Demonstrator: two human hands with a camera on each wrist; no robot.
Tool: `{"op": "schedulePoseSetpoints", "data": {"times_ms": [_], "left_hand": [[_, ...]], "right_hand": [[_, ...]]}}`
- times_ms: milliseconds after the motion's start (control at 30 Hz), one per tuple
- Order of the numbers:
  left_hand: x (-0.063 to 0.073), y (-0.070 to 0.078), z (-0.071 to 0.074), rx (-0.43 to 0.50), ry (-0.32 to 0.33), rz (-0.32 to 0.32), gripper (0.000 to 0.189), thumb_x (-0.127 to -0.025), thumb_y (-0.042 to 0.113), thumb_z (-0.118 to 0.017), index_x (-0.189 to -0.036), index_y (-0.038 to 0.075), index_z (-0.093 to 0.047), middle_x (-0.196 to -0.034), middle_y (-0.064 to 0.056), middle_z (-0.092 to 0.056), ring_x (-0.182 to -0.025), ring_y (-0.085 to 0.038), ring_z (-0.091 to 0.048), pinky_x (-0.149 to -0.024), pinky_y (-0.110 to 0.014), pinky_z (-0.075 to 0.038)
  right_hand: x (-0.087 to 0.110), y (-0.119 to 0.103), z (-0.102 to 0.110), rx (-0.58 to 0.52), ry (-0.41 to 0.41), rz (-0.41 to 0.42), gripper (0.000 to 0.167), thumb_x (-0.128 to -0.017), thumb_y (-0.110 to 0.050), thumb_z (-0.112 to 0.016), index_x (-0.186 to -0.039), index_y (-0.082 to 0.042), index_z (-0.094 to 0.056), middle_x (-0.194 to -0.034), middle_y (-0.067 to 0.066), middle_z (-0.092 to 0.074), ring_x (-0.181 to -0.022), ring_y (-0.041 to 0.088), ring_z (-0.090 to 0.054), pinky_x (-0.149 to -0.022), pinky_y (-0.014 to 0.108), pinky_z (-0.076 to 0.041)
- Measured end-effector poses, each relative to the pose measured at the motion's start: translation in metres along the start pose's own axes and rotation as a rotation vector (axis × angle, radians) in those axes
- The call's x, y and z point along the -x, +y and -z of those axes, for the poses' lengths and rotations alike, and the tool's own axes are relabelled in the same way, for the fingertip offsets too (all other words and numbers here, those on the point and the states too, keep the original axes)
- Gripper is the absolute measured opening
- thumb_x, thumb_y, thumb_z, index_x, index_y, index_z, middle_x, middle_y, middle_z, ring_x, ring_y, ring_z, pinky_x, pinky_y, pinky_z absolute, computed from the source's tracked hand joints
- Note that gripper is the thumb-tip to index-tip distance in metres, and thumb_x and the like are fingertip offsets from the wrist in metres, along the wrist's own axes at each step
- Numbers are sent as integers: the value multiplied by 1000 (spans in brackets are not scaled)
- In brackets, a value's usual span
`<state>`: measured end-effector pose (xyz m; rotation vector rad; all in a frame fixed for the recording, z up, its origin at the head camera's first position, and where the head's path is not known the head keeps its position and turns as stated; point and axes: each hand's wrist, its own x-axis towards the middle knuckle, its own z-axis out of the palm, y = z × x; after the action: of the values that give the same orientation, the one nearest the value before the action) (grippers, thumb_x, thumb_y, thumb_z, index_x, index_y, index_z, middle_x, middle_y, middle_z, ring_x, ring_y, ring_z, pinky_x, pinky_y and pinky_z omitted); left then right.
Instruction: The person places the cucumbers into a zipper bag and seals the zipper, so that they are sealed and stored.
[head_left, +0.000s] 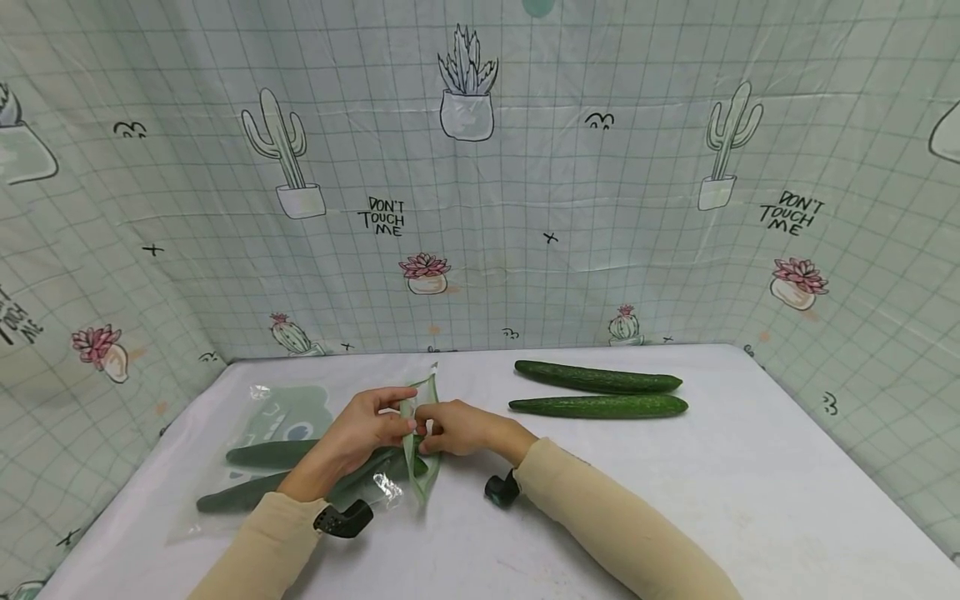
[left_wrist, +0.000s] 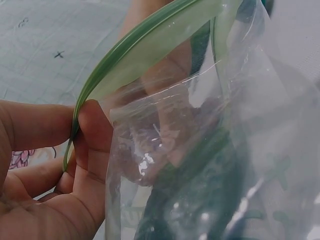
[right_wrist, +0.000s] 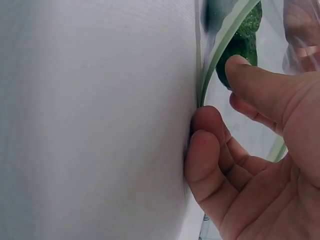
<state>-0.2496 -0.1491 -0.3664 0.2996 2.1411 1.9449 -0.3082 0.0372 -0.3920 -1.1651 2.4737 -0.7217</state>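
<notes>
A clear zip bag (head_left: 258, 527) with a green-edged mouth (head_left: 433, 392) lies on the left of the table, its mouth raised and spread towards the right. Inside are at least two cucumbers (head_left: 272, 454), dulled by the plastic; one green cucumber end (right_wrist: 240, 57) shows at the mouth. My left hand (head_left: 358, 429) pinches the bag's green edge (left_wrist: 107, 62) between thumb and fingers. At the mouth, my right hand (head_left: 461, 427) has bent fingers touching the rim (right_wrist: 220, 52), and its thumb overlaps the cucumber end. Whether it grips anything is unclear.
Two loose cucumbers (head_left: 600, 377) lie side by side at the back right of the white table (head_left: 675, 500). Behind the table hangs a checked curtain (head_left: 540, 192) with cactus drawings. Dark wrist cameras (head_left: 345, 518) sit at both sleeves.
</notes>
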Motion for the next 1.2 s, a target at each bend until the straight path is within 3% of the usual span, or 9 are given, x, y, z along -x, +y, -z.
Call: {"op": "schedulePoseSetpoints", "data": {"times_ms": [300, 500, 700, 933, 1200], "left_hand": [[0, 0, 0, -1, -6, -2, 58, -87, -6, -61, -140, -10, -38, -107, -15, -38, -69, -10, -54, -68, -31, -53], [0, 0, 0, -19, -1, -7, 58, -87, -5, -61, -140, -10, -38, -103, -13, -39, -68, -10, -51, -68, -31, -53], [1, 0, -1, -27, 9, -4, 58, -87, -5, -62, -140, -10, -39, -98, -10, -40, -67, -9, -52, -68, -32, -53], [1, -3, -1, -5, -9, -18, 59, -86, -6, -62, -140, -11, -38, -99, -9, -38, -67, -9, -53, -68, -31, -53], [0, -4, 0, -13, -7, -25, 59, -86, -6, -62, -140, -12, -38, -98, -10, -38, -66, -9, -52, -68, -32, -53]], "right_hand": [[0, 0, 0, 17, 18, -25, 13, -90, -25, -68, -94, -22, -57, -84, -8, -60, -71, 6, -56, -64, 22, -45], [13, 3, 3, -24, 78, -2, 19, -90, -24, -68, -104, -16, -58, -82, -7, -62, -68, 7, -58, -64, 23, -47], [44, 16, 18, -29, 141, 11, 22, -92, -27, -64, -108, -13, -62, -86, -6, -61, -67, 8, -58, -64, 26, -48], [93, 34, 38, 89, 195, -14, 23, -93, -29, -62, -108, -11, -64, -89, -8, -60, -69, 7, -56, -67, 28, -47], [139, 55, 54, 192, 313, -60, 21, -93, -31, -64, -104, -13, -66, -84, -12, -58, -72, 6, -53, -66, 28, -46]]}}
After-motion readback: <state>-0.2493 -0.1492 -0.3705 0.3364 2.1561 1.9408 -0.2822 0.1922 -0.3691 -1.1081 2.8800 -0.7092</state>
